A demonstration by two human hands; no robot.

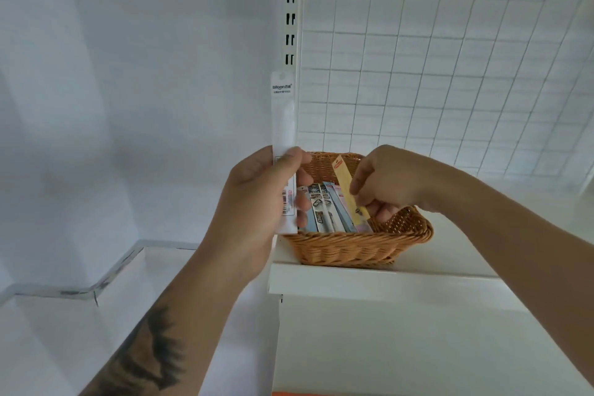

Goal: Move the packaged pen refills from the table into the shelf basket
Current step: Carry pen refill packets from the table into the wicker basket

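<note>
The right hand (382, 185) pinches a yellow refill pack (348, 193), lowering it into the wicker basket (350, 247) on the shelf (369, 283), while the left hand (257, 199) grips an upright white refill pack (283, 125) just left, seemingly next.

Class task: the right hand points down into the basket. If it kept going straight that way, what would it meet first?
Probably the refill packets lying in the wicker basket; the right hand already pinches a yellow packet over them. Depth is uncertain.
</note>
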